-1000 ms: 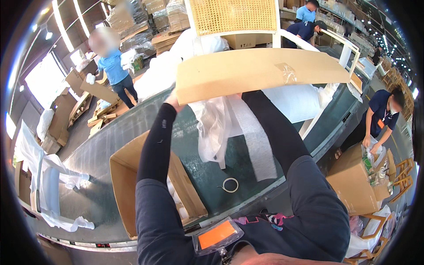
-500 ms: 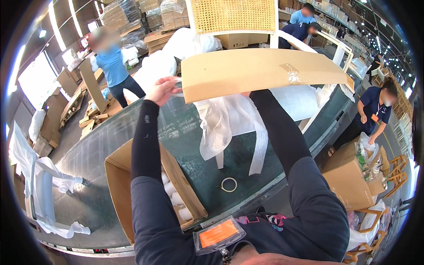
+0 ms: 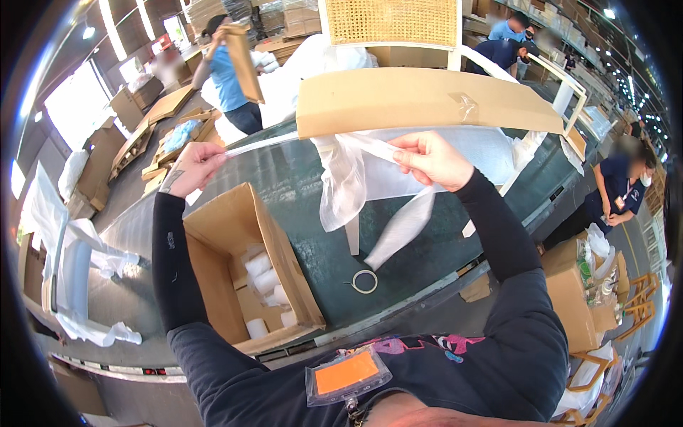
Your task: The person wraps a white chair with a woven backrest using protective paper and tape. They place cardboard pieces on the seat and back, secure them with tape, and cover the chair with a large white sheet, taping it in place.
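A white-framed chair with a woven cane back (image 3: 391, 25) is on the green work table, a curved cardboard sheet (image 3: 398, 99) across its front. White foam wrap (image 3: 441, 167) covers the part below the cardboard. My left hand (image 3: 196, 169) pinches the end of a narrow, pale strip (image 3: 260, 145), pulled taut toward the cardboard's left end. My right hand (image 3: 430, 162) pinches a white foam strip (image 3: 373, 146) just under the cardboard, its loose tail hanging toward the table. Whether both hands hold one strip is hidden behind the cardboard.
An opened cardboard box (image 3: 235, 235) with several white rolls stands at my left. A tape ring (image 3: 364, 282) lies on the green table (image 3: 313, 249). A foam-wrapped frame (image 3: 78, 263) is far left. A co-worker (image 3: 231, 78) carries cardboard; another stands by a carton (image 3: 569, 285) at right.
My left hand has moved left and down, drawing the strip out. My right hand has come from behind the cardboard to its front, holding the foam strip. The cardboard remains across the chair.
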`<state>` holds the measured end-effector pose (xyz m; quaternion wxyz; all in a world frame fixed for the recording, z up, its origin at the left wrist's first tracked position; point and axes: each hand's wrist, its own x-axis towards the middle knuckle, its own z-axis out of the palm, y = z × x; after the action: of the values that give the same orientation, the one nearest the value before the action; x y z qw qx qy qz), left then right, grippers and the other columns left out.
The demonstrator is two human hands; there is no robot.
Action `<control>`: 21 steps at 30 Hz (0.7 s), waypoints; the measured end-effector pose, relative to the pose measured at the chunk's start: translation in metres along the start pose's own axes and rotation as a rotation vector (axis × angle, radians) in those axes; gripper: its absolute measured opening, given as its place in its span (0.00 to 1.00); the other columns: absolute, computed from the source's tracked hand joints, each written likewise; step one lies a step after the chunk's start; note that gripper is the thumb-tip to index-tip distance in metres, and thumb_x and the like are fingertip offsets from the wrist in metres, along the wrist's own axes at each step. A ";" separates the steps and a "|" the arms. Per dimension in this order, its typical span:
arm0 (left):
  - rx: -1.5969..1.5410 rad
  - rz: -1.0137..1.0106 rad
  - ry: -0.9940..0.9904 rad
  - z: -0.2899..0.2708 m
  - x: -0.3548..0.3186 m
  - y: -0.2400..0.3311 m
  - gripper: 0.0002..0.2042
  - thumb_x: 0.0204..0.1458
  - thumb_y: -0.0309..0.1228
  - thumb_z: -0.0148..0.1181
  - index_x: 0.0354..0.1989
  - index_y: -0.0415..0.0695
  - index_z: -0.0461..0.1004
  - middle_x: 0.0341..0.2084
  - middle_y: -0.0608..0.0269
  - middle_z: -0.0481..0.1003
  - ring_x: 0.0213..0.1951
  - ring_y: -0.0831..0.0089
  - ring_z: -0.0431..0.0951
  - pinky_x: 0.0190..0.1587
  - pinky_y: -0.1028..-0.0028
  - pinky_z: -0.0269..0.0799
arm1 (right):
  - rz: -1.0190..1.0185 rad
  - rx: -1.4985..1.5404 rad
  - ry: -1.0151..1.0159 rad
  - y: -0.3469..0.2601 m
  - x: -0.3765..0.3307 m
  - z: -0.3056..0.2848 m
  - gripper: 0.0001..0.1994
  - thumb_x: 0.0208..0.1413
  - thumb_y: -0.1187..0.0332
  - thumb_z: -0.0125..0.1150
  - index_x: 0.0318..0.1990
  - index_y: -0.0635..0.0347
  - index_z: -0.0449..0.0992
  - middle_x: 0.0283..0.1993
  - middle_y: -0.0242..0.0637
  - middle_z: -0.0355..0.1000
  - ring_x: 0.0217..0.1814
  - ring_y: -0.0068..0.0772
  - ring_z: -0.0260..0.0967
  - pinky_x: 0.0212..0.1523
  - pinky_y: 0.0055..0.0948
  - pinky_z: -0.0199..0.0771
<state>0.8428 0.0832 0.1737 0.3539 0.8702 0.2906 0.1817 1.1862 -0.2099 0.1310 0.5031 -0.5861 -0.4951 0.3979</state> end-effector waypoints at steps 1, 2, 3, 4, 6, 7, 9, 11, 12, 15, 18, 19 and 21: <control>0.095 0.004 0.066 -0.004 -0.017 0.004 0.10 0.59 0.30 0.55 0.40 0.37 0.77 0.14 0.73 0.67 0.15 0.86 0.62 0.17 0.80 0.58 | -0.048 -0.076 0.009 -0.010 -0.009 0.003 0.16 0.62 0.67 0.56 0.53 0.67 0.73 0.25 0.30 0.69 0.13 0.12 0.55 0.14 0.16 0.55; 0.191 0.005 0.130 -0.007 -0.034 0.008 0.09 0.58 0.30 0.55 0.39 0.37 0.77 0.15 0.72 0.68 0.16 0.86 0.62 0.18 0.79 0.58 | -0.073 -0.149 -0.019 -0.011 -0.010 0.002 0.16 0.61 0.67 0.56 0.53 0.66 0.73 0.25 0.29 0.69 0.13 0.12 0.55 0.13 0.16 0.55; 0.262 -0.009 0.167 -0.001 -0.039 0.025 0.10 0.57 0.30 0.56 0.32 0.36 0.77 0.16 0.71 0.71 0.16 0.85 0.63 0.19 0.78 0.58 | -0.079 -0.229 -0.008 -0.011 -0.018 -0.007 0.15 0.61 0.66 0.56 0.52 0.66 0.74 0.25 0.29 0.69 0.13 0.12 0.55 0.13 0.16 0.54; 0.230 -0.029 0.197 0.006 -0.049 0.034 0.10 0.57 0.31 0.56 0.30 0.36 0.77 0.16 0.71 0.70 0.16 0.85 0.63 0.19 0.79 0.58 | -0.092 -0.303 -0.018 -0.011 -0.020 -0.013 0.15 0.61 0.66 0.56 0.51 0.65 0.74 0.24 0.28 0.69 0.13 0.12 0.55 0.13 0.16 0.54; 0.170 -0.073 0.261 0.021 -0.074 0.050 0.12 0.57 0.32 0.56 0.26 0.37 0.76 0.15 0.71 0.70 0.16 0.86 0.63 0.19 0.79 0.58 | -0.105 -0.309 0.026 -0.008 -0.016 -0.016 0.10 0.62 0.65 0.56 0.40 0.63 0.75 0.22 0.26 0.66 0.13 0.12 0.55 0.13 0.17 0.54; 0.167 -0.079 0.293 0.029 -0.085 0.056 0.14 0.58 0.33 0.56 0.23 0.38 0.74 0.13 0.72 0.68 0.15 0.86 0.62 0.19 0.80 0.57 | -0.127 -0.296 0.066 -0.006 -0.013 -0.015 0.09 0.62 0.65 0.56 0.38 0.63 0.74 0.21 0.26 0.65 0.13 0.12 0.55 0.13 0.17 0.54; 0.125 -0.080 0.335 0.049 -0.108 0.066 0.14 0.59 0.34 0.56 0.24 0.38 0.74 0.13 0.73 0.67 0.15 0.86 0.61 0.18 0.80 0.56 | -0.175 -0.217 0.138 -0.003 -0.012 -0.010 0.09 0.63 0.65 0.55 0.37 0.62 0.71 0.21 0.25 0.64 0.14 0.13 0.55 0.13 0.18 0.54; 0.046 -0.071 0.333 0.073 -0.132 0.074 0.14 0.61 0.35 0.54 0.27 0.39 0.74 0.12 0.75 0.64 0.13 0.87 0.60 0.17 0.81 0.54 | -0.225 -0.086 0.204 -0.002 -0.016 0.001 0.08 0.63 0.65 0.54 0.37 0.61 0.69 0.20 0.24 0.62 0.14 0.13 0.55 0.13 0.19 0.54; 0.002 -0.066 0.316 0.088 -0.147 0.085 0.13 0.61 0.35 0.53 0.28 0.39 0.74 0.12 0.75 0.64 0.14 0.87 0.60 0.17 0.81 0.53 | -0.225 -0.058 0.183 -0.002 -0.018 0.008 0.08 0.63 0.65 0.53 0.38 0.61 0.69 0.20 0.25 0.62 0.14 0.14 0.55 0.13 0.19 0.54; -0.112 -0.039 0.246 0.140 -0.170 0.128 0.12 0.63 0.33 0.50 0.31 0.39 0.74 0.12 0.76 0.63 0.16 0.88 0.61 0.18 0.82 0.53 | -0.234 -0.040 0.121 -0.003 -0.029 0.010 0.08 0.64 0.65 0.51 0.43 0.60 0.68 0.21 0.26 0.63 0.14 0.14 0.55 0.14 0.18 0.55; 0.048 -0.001 0.281 0.162 -0.188 0.155 0.11 0.62 0.31 0.49 0.31 0.39 0.74 0.12 0.65 0.65 0.16 0.77 0.64 0.20 0.76 0.57 | -0.272 -0.188 0.085 -0.013 -0.042 0.016 0.09 0.63 0.66 0.52 0.43 0.62 0.69 0.21 0.30 0.64 0.17 0.18 0.59 0.18 0.21 0.61; 0.206 0.055 0.331 0.164 -0.193 0.164 0.11 0.62 0.31 0.49 0.31 0.39 0.73 0.13 0.61 0.65 0.15 0.72 0.65 0.21 0.73 0.59 | -0.454 -0.359 0.132 -0.016 -0.046 0.016 0.08 0.63 0.67 0.52 0.42 0.63 0.70 0.22 0.32 0.65 0.19 0.22 0.62 0.21 0.24 0.64; 0.495 0.176 0.422 0.163 -0.198 0.194 0.09 0.60 0.30 0.50 0.30 0.38 0.72 0.16 0.47 0.66 0.19 0.53 0.70 0.25 0.63 0.64 | -0.812 -0.707 0.233 -0.022 -0.054 0.012 0.08 0.61 0.68 0.52 0.42 0.64 0.70 0.23 0.37 0.69 0.23 0.30 0.69 0.27 0.29 0.69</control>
<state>0.8495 -0.2385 0.1806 0.0465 0.8947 0.3165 0.3117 1.1603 -0.2606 0.1484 0.4402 -0.5213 -0.7259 -0.0863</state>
